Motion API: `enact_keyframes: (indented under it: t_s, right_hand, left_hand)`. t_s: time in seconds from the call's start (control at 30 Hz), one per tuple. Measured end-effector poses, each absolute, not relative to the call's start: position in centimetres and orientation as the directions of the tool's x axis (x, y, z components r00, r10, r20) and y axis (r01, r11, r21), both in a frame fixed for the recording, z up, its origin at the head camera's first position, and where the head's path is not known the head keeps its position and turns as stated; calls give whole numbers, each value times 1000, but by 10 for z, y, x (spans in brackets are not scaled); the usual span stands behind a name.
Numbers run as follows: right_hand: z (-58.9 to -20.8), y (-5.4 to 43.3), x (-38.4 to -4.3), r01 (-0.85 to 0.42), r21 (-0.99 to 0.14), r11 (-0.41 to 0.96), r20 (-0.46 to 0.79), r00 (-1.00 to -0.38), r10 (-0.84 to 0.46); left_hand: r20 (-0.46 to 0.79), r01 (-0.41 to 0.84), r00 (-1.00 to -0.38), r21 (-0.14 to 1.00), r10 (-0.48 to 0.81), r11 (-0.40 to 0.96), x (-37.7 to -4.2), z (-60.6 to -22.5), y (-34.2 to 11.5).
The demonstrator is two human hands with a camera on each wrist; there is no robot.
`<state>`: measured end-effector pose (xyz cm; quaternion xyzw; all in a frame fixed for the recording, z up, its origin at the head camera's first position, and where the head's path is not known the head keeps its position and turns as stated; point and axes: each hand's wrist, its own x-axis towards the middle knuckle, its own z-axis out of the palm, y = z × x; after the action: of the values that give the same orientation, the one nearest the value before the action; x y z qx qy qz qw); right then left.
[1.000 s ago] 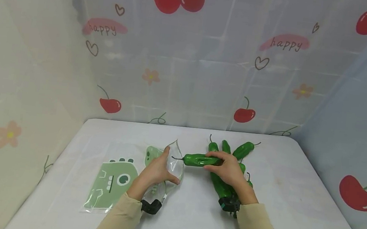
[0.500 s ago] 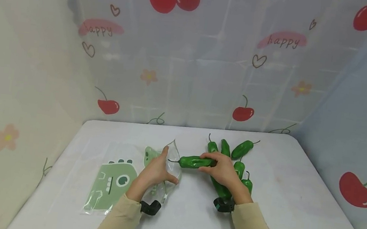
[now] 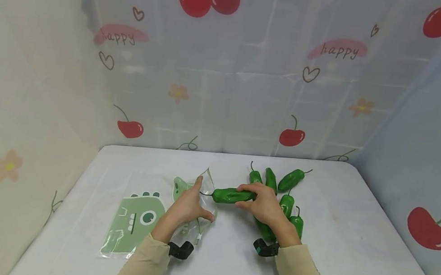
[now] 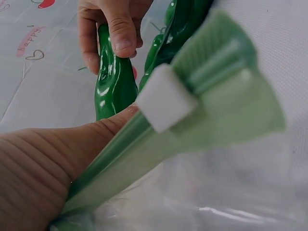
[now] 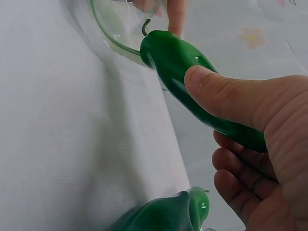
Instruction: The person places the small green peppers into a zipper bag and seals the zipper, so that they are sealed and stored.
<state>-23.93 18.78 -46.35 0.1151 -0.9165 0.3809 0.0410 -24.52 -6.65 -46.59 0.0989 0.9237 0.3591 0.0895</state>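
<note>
My right hand [image 3: 263, 203] holds a green chili pepper [image 3: 231, 196] crosswise, thumb on one side and fingers under it in the right wrist view. The pepper's stem end points left at the mouth of a clear zip bag [image 3: 208, 206] with green print. At that mouth my left hand [image 3: 187, 204] has thumb and fingers spread wide, stretching it apart. In the left wrist view a white zip slider [image 4: 165, 98] sits on the bag's green edge, close in front of the left thumb [image 4: 91, 139]. The bag hides part of what lies beyond.
Several green peppers [image 3: 292, 180] lie in a loose group right of centre, partly behind my right forearm. A flat zip bag with a green monster face [image 3: 135, 223] lies at the left. The white table [image 3: 339, 242] meets a cherry-print curtain [image 3: 242, 90] at the back.
My right hand has moved left with the pepper, bringing its stem up to the bag's mouth. The left hand and the bag have stayed nearly still.
</note>
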Motion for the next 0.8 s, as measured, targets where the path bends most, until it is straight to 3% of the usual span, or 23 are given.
enact_keyframes:
  t_s: [0.8]
  right_hand:
    - [-457, 171, -239, -299, -619, 726, 217, -954, -208]
  left_hand:
    - [-56, 135, -965, 727, 254, 673, -246, -463, -67]
